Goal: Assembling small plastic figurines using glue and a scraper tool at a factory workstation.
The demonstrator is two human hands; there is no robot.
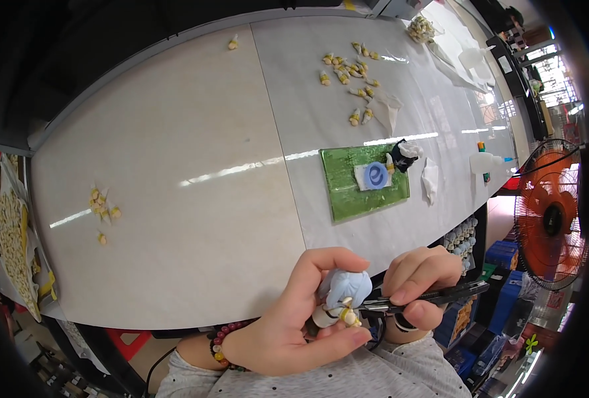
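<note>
Close to my body, my left hand [282, 330] is closed around a small figurine [349, 285] with light blue hair. Small white and yellow parts show at the figurine's lower side, between my thumb and fingers. My right hand [428, 273] grips a slim black tool [455, 292] with a shiny front end. That front end meets the figurine near the yellow part; whether it is tweezers or a knife, I cannot tell. My left fingers hide part of the figurine.
Ahead lies a green glass-like slab [347, 202] with a round blue dish [375, 176] and a black-and-white bundle [406, 154]. Several small yellow-and-white pieces [354, 68] lie farther back. An orange fan [551, 215] stands right; a heaped tray [12, 232] is left.
</note>
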